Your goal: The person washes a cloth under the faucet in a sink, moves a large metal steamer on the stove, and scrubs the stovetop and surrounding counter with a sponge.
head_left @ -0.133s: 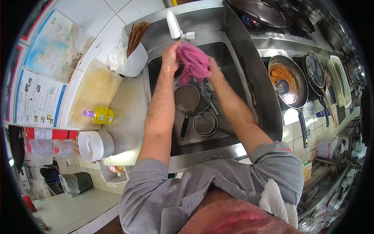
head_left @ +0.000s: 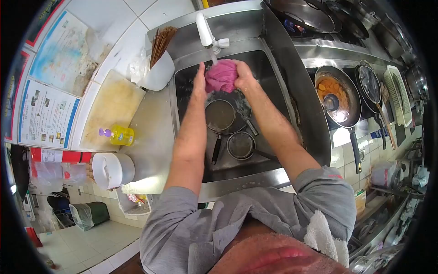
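Note:
A bunched pink cloth (head_left: 221, 76) is held between my two hands over the sink, under water running from the white faucet (head_left: 205, 29). My left hand (head_left: 199, 83) presses against the cloth's left side, fingers pointing up toward the faucet. Fingers of my right hand (head_left: 244, 76) curl over its right side; their tips are partly hidden. Below the cloth, in the sink (head_left: 283, 107), a pan with cloudy water (head_left: 220, 115) sits beside a smaller pot (head_left: 240, 145). Their dark handles point toward me and to the right.
A yellow soap bottle (head_left: 122, 135) and a cutting board (head_left: 109, 107) are on the left, near a white container (head_left: 157, 71) holding a stick brush (head_left: 160, 43). To the right, a frying pan (head_left: 340, 86) with orange food and a ladle rests on the stove.
The cloth has come down slightly from the faucet and is bunched more compactly. My left hand has lowered and straightened its fingers; the water stream is now visible.

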A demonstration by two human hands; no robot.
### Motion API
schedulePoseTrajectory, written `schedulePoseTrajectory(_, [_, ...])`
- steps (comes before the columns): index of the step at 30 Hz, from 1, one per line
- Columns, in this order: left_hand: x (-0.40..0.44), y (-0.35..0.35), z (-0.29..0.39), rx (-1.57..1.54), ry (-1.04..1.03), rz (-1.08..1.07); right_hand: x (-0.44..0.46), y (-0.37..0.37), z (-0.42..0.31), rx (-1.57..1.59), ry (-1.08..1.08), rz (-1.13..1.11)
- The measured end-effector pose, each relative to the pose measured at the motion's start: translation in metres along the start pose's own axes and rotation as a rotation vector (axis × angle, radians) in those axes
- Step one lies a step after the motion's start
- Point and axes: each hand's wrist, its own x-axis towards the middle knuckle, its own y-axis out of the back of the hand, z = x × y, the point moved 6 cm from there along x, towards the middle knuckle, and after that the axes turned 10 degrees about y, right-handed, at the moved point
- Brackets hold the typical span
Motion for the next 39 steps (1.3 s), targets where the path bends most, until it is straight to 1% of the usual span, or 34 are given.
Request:
schedulePoseTrajectory(1, [-0.01, -0.019, -0.017, -0.28, 0.106, -0.245, 0.006, -0.005, 0.006, -0.082, 0.026, 0.002])
schedulePoseTrajectory(3, [-0.011, -0.018, -0.049, -0.339, 0.213, -0.128, 0.002, -0.015, 0.018, -0.14, 0.054, -0.037])
schedulePoseTrajectory(4, [0.003, -0.024, -0.051, -0.655, -0.007, -0.343, 0.0, -0.015, 0.013, -0.326, 0.226, -0.05])
schedulePoseTrajectory(6, [0.012, -0.028, -0.033, -0.629, -0.074, -0.348, -0.012, -0.01, -0.007, -0.601, 0.603, -0.038])
schedulePoseTrajectory(7, [0.015, -0.029, -0.021, -0.598, -0.138, -0.344, -0.014, -0.001, -0.013, -0.609, 0.603, -0.031])
schedulePoseTrajectory(8, [0.023, -0.022, -0.013, -0.547, -0.201, -0.162, -0.016, 0.023, -0.026, -0.672, 0.716, 0.155])
schedulePoseTrajectory(9, [0.014, -0.031, -0.007, -0.551, -0.197, -0.161, -0.025, 0.04, -0.04, -0.731, 0.824, 0.343])
schedulePoseTrajectory(10, [0.002, -0.035, 0.011, -0.347, -0.369, -0.022, -0.019, 0.059, -0.031, -0.562, 0.495, 0.363])
schedulePoseTrajectory(11, [-0.014, -0.043, 0.031, -0.134, -0.537, 0.115, -0.028, 0.052, -0.036, -0.56, 0.496, 0.363])
schedulePoseTrajectory(12, [-0.026, -0.053, 0.035, 0.06, -0.544, 0.15, -0.04, 0.039, -0.021, -0.368, 0.159, 0.28])
schedulePoseTrajectory(13, [-0.027, -0.058, 0.029, 0.06, -0.544, 0.15, -0.052, 0.026, -0.004, -0.173, -0.175, 0.192])
schedulePoseTrajectory(14, [-0.034, -0.068, 0.028, 0.233, -0.713, 0.168, -0.034, 0.025, 0.002, -0.068, -0.128, -0.021])
schedulePoseTrajectory(15, [-0.044, -0.078, 0.025, 0.412, -0.876, 0.186, -0.02, 0.032, 0.006, -0.063, -0.132, -0.023])
schedulePoseTrajectory(16, [-0.073, -0.092, 0.027, 0.919, -1.047, 0.486, -0.008, 0.022, 0.007, 0.081, -0.078, -0.23])
schedulePoseTrajectory(17, [-0.078, -0.093, 0.017, 0.925, -1.043, 0.49, -0.005, 0.01, 0.006, 0.224, -0.023, -0.434])
schedulePoseTrajectory(19, [-0.067, -0.093, -0.003, 1.384, -0.726, 0.696, -0.002, -0.005, 0.013, 0.246, -0.017, -0.447])
schedulePoseTrajectory(20, [-0.11, -0.106, 0.014, 1.168, -1.087, 0.85, 0.02, 0.011, 0.024, 0.339, -0.031, -0.451])
schedulePoseTrajectory(21, [-0.098, -0.099, 0.011, 1.168, -1.08, 0.856, 0.002, -0.017, 0.021, 0.433, -0.045, -0.45])
schedulePoseTrajectory(22, [-0.079, -0.086, 0.008, 0.989, -1.158, 0.796, -0.033, -0.031, 0.013, 0.202, 0.061, -0.5])
schedulePoseTrajectory(23, [-0.063, -0.073, 0.006, 0.808, -1.23, 0.733, -0.021, -0.025, 0.019, 0.202, 0.054, -0.497])
schedulePoseTrajectory(25, [-0.048, -0.061, 0.005, 0.709, -1.152, 0.7, 0.021, 0.011, 0.02, 0.015, 0.303, -0.246])
schedulePoseTrajectory(26, [-0.036, -0.048, 0.002, 0.452, -0.894, 0.646, 0.013, 0.01, 0.014, -0.1, 0.435, -0.047])
schedulePoseTrajectory(27, [-0.022, -0.038, -0.009, 0.203, -0.633, 0.58, 0.011, 0.01, 0.016, -0.101, 0.436, -0.046])
schedulePoseTrajectory(28, [-0.018, -0.035, -0.012, 0.015, -0.62, 0.514, 0.006, 0.012, 0.008, -0.49, 0.594, 0.062])
schedulePoseTrajectory(29, [-0.015, -0.033, -0.013, 0.015, -0.619, 0.513, -0.003, 0.01, 0.0, -0.882, 0.743, 0.174])
schedulePoseTrajectory(30, [-0.003, -0.029, -0.026, -0.315, -0.485, 0.361, -0.026, -0.007, -0.013, -1.345, 0.665, 0.251])
schedulePoseTrajectory(31, [0.007, -0.028, -0.039, -0.637, -0.34, 0.203, -0.033, -0.008, -0.017, -1.345, 0.665, 0.252])
schedulePoseTrajectory(32, [0.038, -0.018, -0.046, -0.385, -0.271, -0.083, -0.039, -0.02, -0.018, -1.535, 0.786, 0.134])
schedulePoseTrajectory(33, [0.036, -0.018, -0.045, -0.385, -0.27, -0.084, -0.042, -0.028, -0.017, -1.721, 0.907, 0.007])
schedulePoseTrajectory(35, [0.031, -0.032, -0.057, -0.577, -0.014, -0.311, -0.029, -0.016, -0.017, -1.71, 0.967, 0.002])
schedulePoseTrajectory(36, [0.004, -0.045, -0.053, -0.465, 0.187, -0.365, -0.023, -0.001, -0.022, -1.3, 0.932, 0.071])
schedulePoseTrajectory(37, [-0.001, -0.051, -0.044, -0.464, 0.189, -0.368, -0.015, 0.016, -0.025, -0.893, 0.879, 0.134])
schedulePoseTrajectory(38, [0.001, -0.044, -0.038, -0.261, 0.122, -0.165, -0.011, 0.027, -0.023, -0.737, 0.705, 0.191])
schedulePoseTrajectory(39, [0.002, -0.036, -0.031, -0.058, 0.053, 0.038, -0.014, 0.031, -0.027, -0.738, 0.708, 0.191])
